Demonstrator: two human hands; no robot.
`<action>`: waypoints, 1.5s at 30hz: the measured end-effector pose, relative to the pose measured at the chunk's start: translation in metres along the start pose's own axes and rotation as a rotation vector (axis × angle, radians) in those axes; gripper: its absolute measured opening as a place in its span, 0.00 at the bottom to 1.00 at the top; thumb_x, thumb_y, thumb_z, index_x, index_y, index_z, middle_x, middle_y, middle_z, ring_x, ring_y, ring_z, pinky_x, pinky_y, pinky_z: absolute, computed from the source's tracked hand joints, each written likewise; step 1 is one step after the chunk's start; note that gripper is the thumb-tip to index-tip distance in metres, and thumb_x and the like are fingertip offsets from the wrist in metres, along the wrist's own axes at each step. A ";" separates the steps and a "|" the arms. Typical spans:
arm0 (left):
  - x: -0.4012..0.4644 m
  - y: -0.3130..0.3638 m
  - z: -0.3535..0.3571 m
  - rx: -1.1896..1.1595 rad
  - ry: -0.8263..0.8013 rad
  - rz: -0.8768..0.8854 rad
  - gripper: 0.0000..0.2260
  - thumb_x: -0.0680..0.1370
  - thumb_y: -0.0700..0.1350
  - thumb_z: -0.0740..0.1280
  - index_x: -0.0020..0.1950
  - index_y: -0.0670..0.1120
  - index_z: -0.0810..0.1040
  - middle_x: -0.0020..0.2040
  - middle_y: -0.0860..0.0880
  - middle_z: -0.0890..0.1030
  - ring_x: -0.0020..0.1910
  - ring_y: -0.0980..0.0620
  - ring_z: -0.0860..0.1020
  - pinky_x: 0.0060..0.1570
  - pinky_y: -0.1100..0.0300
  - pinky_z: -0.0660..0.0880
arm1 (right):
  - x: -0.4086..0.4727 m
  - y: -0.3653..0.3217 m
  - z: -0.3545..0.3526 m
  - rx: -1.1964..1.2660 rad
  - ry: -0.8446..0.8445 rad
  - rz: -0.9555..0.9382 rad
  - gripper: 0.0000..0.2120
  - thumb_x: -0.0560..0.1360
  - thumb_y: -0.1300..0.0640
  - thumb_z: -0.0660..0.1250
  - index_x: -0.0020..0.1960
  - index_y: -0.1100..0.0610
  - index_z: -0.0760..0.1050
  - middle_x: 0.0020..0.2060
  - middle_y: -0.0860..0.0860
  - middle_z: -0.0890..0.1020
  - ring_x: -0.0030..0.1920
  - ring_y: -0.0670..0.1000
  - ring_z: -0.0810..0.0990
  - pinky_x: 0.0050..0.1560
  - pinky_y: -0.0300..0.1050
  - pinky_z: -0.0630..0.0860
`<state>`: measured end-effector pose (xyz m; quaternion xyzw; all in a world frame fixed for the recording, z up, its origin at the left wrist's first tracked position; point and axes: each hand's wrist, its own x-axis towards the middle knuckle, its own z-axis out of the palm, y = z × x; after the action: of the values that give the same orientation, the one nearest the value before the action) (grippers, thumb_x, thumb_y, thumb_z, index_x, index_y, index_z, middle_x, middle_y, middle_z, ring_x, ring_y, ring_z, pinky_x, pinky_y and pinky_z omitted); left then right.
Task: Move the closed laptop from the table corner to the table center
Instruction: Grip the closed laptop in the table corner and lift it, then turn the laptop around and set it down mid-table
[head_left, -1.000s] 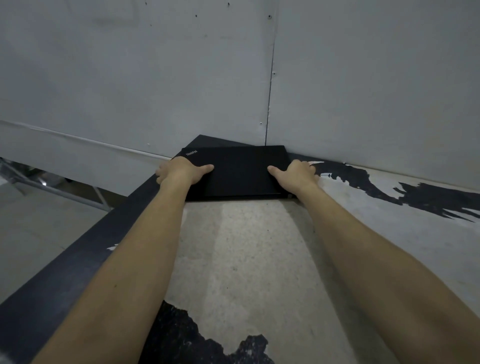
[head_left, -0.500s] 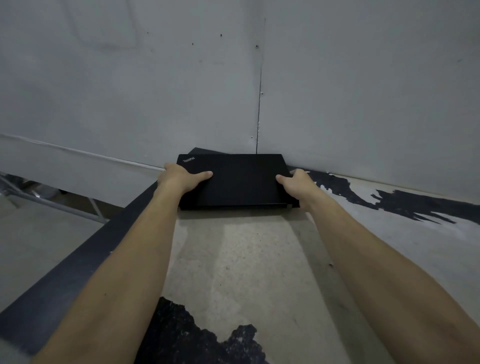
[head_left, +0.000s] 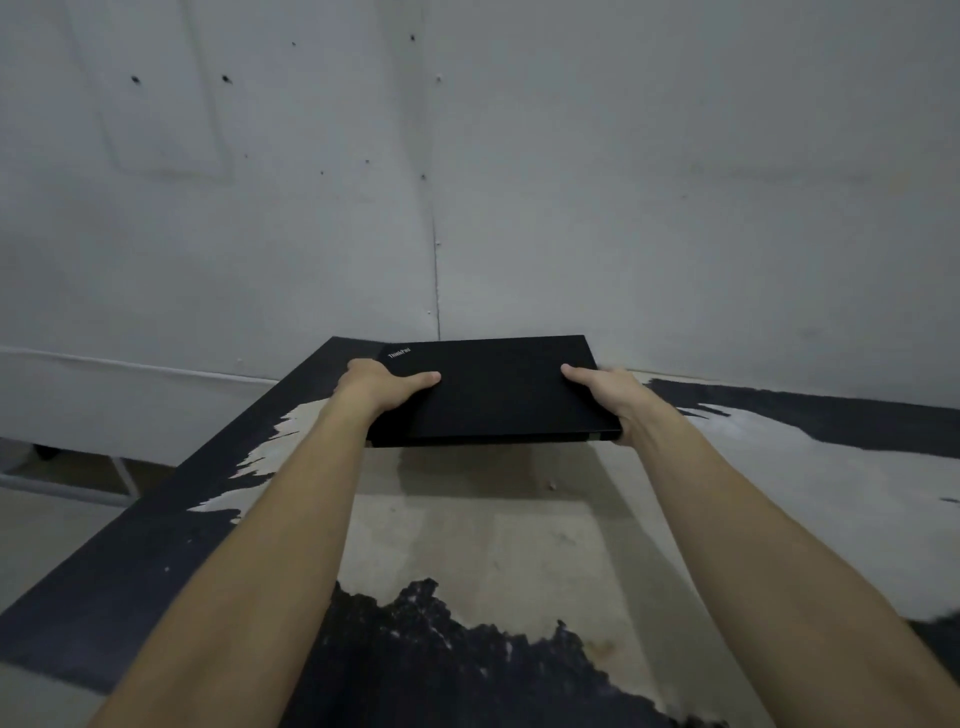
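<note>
Head view: closed laptop (head_left: 493, 389) now lifted off table (head_left: 519, 545), shadow beneath; half second ago it lay flat in corner. Left hand (head_left: 382, 387) and right hand (head_left: 610, 397) clamp its side edges. Carry toward center begins.

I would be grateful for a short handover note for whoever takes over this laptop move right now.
Left hand: gripping the closed black laptop at its left edge, thumb on the lid.
Right hand: gripping the right edge, thumb on top.
Laptop: lid shut, apparently raised off the worn table, judging by the shadow below its near edge; at the far corner by the wall.
Done: grasp and apparently the lift.
Left: carry it toward the table centre, set it down flat, release both hands.
</note>
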<state>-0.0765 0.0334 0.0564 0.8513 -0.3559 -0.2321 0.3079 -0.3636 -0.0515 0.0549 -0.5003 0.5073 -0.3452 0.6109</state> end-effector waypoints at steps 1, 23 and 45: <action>-0.002 0.001 0.001 0.000 -0.002 -0.002 0.58 0.62 0.72 0.76 0.77 0.36 0.62 0.71 0.40 0.75 0.66 0.37 0.76 0.61 0.45 0.77 | -0.007 0.000 0.000 0.008 -0.017 0.021 0.16 0.77 0.52 0.74 0.61 0.59 0.79 0.41 0.55 0.87 0.28 0.52 0.86 0.23 0.44 0.79; -0.065 0.080 0.108 0.130 0.262 0.311 0.44 0.73 0.68 0.70 0.76 0.39 0.64 0.75 0.37 0.67 0.75 0.37 0.64 0.72 0.46 0.62 | -0.041 0.049 -0.101 0.414 0.194 -0.121 0.17 0.81 0.58 0.70 0.68 0.58 0.74 0.58 0.57 0.86 0.54 0.60 0.87 0.42 0.60 0.86; -0.131 0.093 0.189 -1.222 -0.157 0.003 0.30 0.85 0.50 0.62 0.82 0.47 0.52 0.80 0.46 0.65 0.75 0.44 0.70 0.74 0.43 0.68 | -0.043 0.071 -0.052 0.606 0.379 -0.166 0.20 0.78 0.55 0.71 0.67 0.54 0.70 0.59 0.55 0.84 0.55 0.61 0.86 0.51 0.69 0.83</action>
<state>-0.3186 0.0118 0.0108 0.5007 -0.1814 -0.4558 0.7132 -0.4304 -0.0069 -0.0007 -0.2633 0.4439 -0.6146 0.5965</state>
